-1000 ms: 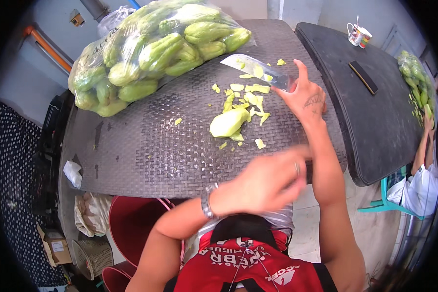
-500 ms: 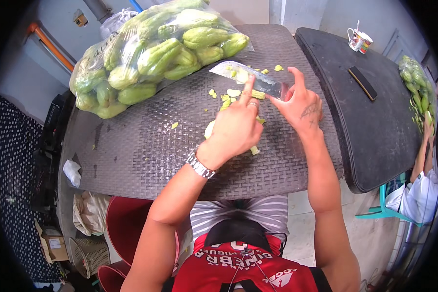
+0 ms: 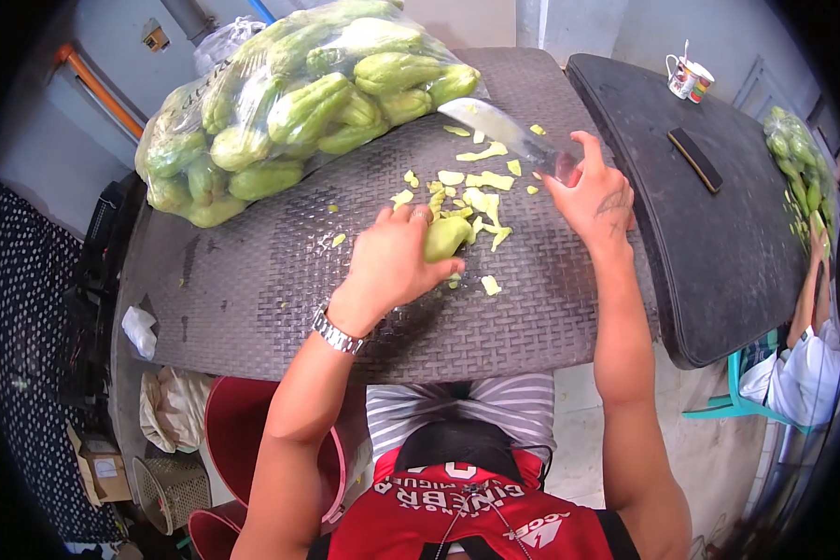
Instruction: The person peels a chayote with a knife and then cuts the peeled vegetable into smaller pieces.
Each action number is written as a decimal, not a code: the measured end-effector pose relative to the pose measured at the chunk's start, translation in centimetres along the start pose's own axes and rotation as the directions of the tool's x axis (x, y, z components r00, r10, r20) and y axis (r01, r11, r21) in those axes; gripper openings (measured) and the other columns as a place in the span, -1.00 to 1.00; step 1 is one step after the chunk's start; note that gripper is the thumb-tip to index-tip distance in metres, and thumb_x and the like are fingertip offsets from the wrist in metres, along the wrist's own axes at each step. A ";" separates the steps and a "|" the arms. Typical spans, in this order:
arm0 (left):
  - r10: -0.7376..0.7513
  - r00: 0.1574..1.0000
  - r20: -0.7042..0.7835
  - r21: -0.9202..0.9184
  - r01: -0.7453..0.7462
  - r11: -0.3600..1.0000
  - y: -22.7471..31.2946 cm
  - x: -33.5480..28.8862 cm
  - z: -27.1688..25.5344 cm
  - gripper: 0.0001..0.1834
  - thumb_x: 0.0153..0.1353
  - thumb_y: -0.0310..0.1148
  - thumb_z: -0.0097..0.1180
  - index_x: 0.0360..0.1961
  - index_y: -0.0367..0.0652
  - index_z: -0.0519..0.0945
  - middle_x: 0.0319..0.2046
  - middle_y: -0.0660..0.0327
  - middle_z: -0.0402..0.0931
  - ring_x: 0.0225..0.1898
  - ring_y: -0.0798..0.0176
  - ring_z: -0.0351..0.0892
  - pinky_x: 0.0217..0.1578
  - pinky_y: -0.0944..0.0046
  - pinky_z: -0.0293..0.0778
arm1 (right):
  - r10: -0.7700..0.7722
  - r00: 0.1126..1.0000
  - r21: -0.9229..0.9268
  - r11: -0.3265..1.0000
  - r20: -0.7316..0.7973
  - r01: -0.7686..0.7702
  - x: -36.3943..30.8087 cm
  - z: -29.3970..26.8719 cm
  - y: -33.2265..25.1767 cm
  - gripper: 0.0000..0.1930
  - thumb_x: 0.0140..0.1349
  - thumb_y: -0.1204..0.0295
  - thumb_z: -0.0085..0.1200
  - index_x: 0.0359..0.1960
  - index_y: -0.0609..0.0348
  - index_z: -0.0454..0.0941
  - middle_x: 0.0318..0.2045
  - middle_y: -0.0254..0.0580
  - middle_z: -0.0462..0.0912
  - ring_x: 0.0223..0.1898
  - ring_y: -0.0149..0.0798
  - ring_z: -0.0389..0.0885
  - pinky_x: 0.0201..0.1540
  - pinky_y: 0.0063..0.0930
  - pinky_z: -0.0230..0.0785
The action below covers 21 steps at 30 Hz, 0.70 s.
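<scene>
My left hand grips a pale green chayote on the dark woven table. A wristwatch sits on that wrist. My right hand holds a large knife, its wide blade pointing up and left above the table. Yellow-green peel scraps lie scattered between the two hands. Behind them rests a big clear plastic bag of green chayotes.
A second dark table stands to the right, with a black flat object and a patterned mug on it. Another person's arm reaches to green vegetables at far right. Red tubs stand below the table, left.
My left hand has come down from the table's front edge onto the chayote and grips it. My right hand with the knife has lifted slightly toward the back right.
</scene>
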<state>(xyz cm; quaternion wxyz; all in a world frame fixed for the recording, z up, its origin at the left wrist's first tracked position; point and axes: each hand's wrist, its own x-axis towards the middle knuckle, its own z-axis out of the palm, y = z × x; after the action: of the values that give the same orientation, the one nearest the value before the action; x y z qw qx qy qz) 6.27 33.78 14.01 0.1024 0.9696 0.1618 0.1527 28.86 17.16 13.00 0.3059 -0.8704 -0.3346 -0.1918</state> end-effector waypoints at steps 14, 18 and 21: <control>-0.170 0.938 0.303 -0.948 0.314 0.043 -2.7 0.7 0.2 -0.45 0.33 -0.22 0.17 0.23 -0.32 0.37 -0.01 0.04 0.63 -0.04 0.15 0.67 -0.01 0.16 0.55 | 0.145 0.915 0.643 0.670 0.377 -0.371 -0.9 -3.2 -4.9 -0.65 0.50 0.17 0.02 -0.09 0.28 0.53 -0.63 -0.22 0.57 -0.69 -0.40 0.50 -0.63 -0.40 0.36; -0.104 0.953 0.285 -0.930 0.248 -0.270 -3.8 1.1 0.6 -0.45 0.35 -0.26 0.10 0.27 -0.31 0.34 0.06 -0.01 0.58 -0.02 0.07 0.64 0.04 0.08 0.55 | 0.162 0.757 0.307 0.845 0.633 -0.437 -0.6 -3.7 -6.1 -0.67 0.53 0.25 -0.04 0.08 0.27 0.50 -0.65 -0.30 0.49 -0.77 -0.50 0.33 -0.70 -0.50 0.21; -0.008 0.963 0.270 -0.836 0.230 -0.498 -3.9 1.7 0.8 -0.56 0.35 -0.30 0.06 0.20 -0.27 0.41 0.02 -0.06 0.57 -0.06 -0.04 0.65 -0.02 -0.08 0.62 | 0.118 0.813 0.427 0.803 0.570 -0.416 0.0 -3.2 -6.3 -0.68 0.51 0.24 -0.01 0.06 0.27 0.47 -0.65 -0.35 0.45 -0.75 -0.53 0.32 -0.70 -0.54 0.16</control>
<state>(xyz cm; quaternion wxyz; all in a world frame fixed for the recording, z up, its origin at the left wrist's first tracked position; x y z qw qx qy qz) 7.01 37.83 12.72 0.9106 0.3845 0.0592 0.1395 24.03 18.74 17.91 0.4588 -0.8082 -0.3126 0.1964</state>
